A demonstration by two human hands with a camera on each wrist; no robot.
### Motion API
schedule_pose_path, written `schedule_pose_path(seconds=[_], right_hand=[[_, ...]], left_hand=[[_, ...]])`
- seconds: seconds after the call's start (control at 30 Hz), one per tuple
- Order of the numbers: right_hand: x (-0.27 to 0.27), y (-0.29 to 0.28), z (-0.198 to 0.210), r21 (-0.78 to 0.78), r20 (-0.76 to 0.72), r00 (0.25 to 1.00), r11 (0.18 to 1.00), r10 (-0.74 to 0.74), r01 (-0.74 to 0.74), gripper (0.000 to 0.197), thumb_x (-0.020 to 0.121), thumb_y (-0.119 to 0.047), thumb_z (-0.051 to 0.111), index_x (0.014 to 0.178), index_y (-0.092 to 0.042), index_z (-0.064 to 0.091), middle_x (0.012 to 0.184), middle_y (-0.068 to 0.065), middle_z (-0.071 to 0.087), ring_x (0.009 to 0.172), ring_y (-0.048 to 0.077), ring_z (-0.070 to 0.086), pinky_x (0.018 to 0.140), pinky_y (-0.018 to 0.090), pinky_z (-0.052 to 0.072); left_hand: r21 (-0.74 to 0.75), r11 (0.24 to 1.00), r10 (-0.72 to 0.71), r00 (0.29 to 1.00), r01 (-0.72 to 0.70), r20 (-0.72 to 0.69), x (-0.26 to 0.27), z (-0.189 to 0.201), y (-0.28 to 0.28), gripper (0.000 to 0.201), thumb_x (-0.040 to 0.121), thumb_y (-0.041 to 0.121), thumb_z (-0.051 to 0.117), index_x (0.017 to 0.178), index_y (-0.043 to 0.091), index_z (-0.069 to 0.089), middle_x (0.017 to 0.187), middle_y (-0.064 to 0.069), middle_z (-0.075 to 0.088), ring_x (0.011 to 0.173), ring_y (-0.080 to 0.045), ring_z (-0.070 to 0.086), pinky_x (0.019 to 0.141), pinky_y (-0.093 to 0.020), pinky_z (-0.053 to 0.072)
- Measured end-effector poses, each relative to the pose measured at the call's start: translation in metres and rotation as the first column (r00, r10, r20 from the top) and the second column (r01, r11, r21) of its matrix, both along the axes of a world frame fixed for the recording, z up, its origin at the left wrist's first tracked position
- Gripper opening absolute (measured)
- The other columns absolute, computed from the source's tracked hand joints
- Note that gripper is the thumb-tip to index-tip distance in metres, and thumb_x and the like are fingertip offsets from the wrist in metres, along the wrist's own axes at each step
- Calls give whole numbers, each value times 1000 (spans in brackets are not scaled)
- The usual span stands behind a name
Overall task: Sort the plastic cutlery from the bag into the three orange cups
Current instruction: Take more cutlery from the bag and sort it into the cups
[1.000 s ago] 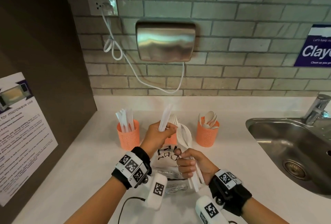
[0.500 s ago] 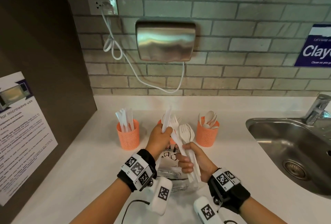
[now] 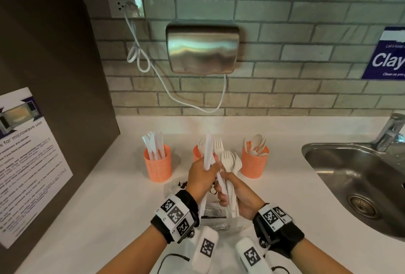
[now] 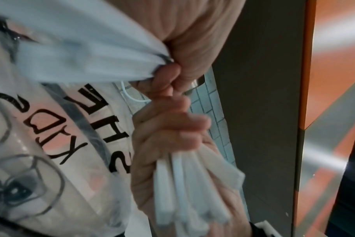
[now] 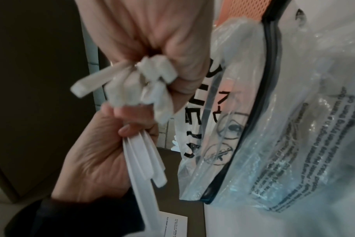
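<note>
over counter (image 3: 109,197), knives (image 3: 207,153) in left grip (image 3: 202,178)

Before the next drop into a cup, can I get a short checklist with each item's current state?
1. Left hand grips its flat white pieces: ok.
2. Right hand grips its bundle of forks: ok.
3. Left hand holds one type only: cannot tell, the heads are blurred.
4. Knife cup, middle cup and spoon cup upright: ok.
5. Bag emptied: cannot tell.
6. A hand free to steady a cup: not ok.
</note>
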State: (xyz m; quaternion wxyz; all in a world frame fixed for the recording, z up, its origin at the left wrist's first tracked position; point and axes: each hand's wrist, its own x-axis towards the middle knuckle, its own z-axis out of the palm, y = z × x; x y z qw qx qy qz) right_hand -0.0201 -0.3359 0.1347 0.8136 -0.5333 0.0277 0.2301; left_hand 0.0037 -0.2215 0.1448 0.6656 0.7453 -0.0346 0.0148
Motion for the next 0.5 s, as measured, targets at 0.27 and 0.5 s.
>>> schedule_pose_path(seconds=[0.27, 0.5], right_hand=[[0, -4, 5, -26, 8, 998, 998, 63, -62, 30, 98, -23, 38, 102, -3, 60, 80, 8, 74, 68, 20, 72, 61, 29, 60], [-1, 0, -1, -39, -23, 1000, 999, 3, -4, 23, 97, -18, 40, 100, -1, 55, 72, 8, 69, 59, 19, 69, 52, 29, 58]], left_hand=[[-283, 936, 208, 977, -210, -39, 16, 7, 16, 17, 99, 13, 39, 87, 10, 51, 62, -7, 54, 43, -6, 55, 41, -17, 43], [-530, 812, 243, 967, -246, -75, 19, 23, 20, 10, 98, 16, 45, 87, 15, 46, 52, 1, 38, 34, -6, 44, 39, -20, 43]])
